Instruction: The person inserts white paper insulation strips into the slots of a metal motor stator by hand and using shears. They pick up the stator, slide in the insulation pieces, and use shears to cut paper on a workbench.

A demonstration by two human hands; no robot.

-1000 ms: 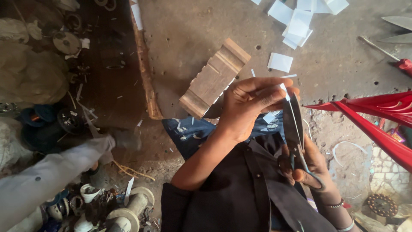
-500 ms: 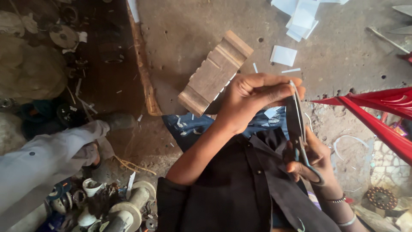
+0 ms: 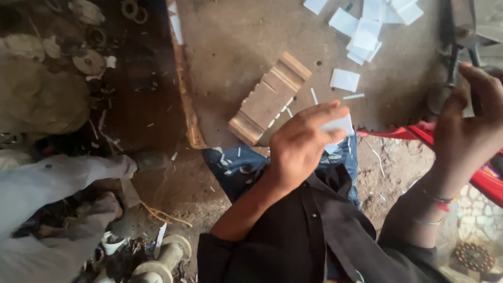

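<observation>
My left hand (image 3: 301, 149) is at the middle of the view, fingers closed on a small white paper piece (image 3: 340, 124) pinched at its fingertips. My right hand (image 3: 466, 126) is raised at the right edge and grips dark metal scissors (image 3: 451, 68), whose blades point up and away from the paper. The two hands are well apart. Both forearms come out of black sleeves, and the right wrist wears bracelets. Below the left hand, blue denim (image 3: 236, 162) shows over the dirt floor.
A stepped wooden block (image 3: 270, 97) lies on the concrete slab beyond my left hand. Several cut white paper pieces (image 3: 367, 26) lie at the top, one white rectangle (image 3: 345, 79) nearer. A red frame (image 3: 414, 133) runs at right. White cloth (image 3: 47, 183) and spools (image 3: 162, 257) sit lower left.
The scissors were at the paper held in my left hand. My right hand has swung them off to the right and up, and the left hand keeps a small white piece.
</observation>
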